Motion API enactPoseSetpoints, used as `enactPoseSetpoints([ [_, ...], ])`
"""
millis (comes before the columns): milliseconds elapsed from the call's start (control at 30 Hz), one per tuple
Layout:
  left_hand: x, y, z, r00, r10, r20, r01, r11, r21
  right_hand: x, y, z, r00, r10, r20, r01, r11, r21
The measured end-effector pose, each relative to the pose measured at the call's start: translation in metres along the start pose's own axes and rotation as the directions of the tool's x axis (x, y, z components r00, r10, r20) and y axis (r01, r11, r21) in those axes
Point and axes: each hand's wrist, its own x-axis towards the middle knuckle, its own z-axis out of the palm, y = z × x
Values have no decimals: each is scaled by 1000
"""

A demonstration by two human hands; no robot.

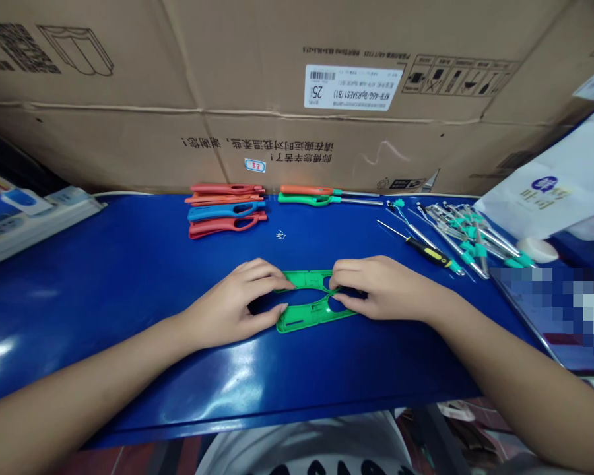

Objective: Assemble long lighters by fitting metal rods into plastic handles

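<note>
Two green halves of a gas lighter's casing lie side by side on the blue table (143, 290), hollow inner faces up. My left hand (235, 303) holds their left ends, with fingers on the far half (307, 280) and the thumb on the near half (304, 317). At the right, my right hand (383, 290) has its fingertips at the handle loops, index finger on the far half and thumb on the near one. The halves meet or nearly meet near the right hand, which hides their right ends.
Small screws (280, 235) lie beyond the halves, below a row of coloured casings (228, 225). Two lighters (309, 198) sit by the cardboard wall (153, 132). Rightward are a screwdriver (428, 252), several metal lighter tubes (455, 241) and a white bag (539, 191). A power strip (39, 221) stands left.
</note>
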Motion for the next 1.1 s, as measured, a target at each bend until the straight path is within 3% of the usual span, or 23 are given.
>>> enactPoseSetpoints([
  [267, 0, -2, 1, 1000, 4, -19, -4, 1000, 12, -1, 0, 1, 1000, 3, 3, -2, 1000, -17],
  [333, -1, -2, 0, 1000, 7, -21, -7, 1000, 17, -3, 3, -2, 998, 4, -57, -4, 1000, -10],
  [400, -2, -3, -1, 1000, 13, -21, -13, 1000, 23, -7, 13, -9, 979, 67, -193, -71, 997, -17],
  [467, -2, -3, -2, 1000, 18, -13, -17, 999, 35, -15, 29, -20, 896, 244, -372, -288, 955, -69],
  [533, -2, -4, -3, 1000, 23, -4, -23, 998, 51, -28, 52, -31, 753, 491, -438, -595, 792, -136],
  [600, -2, -4, -3, 1000, 30, 2, -30, 997, 71, -43, 75, -40, 621, 719, -311, -782, 597, -181],
  [733, -3, -3, -3, 999, 47, 14, -48, 993, 107, -65, 108, -46, 478, 853, -211, -878, 452, -159],
  [800, -4, -2, -2, 998, 50, 35, -54, 992, 116, -68, 114, -45, 434, 886, -166, -899, 414, -141],
  [933, -6, 1, -1, 989, 65, 130, -84, 985, 151, -64, 114, -41, 418, 895, -156, -908, 405, -108],
  [1100, -4, 5, -1, 962, 88, 257, -133, 977, 164, -56, 100, -45, 423, 837, -346, -894, 448, -11],
])
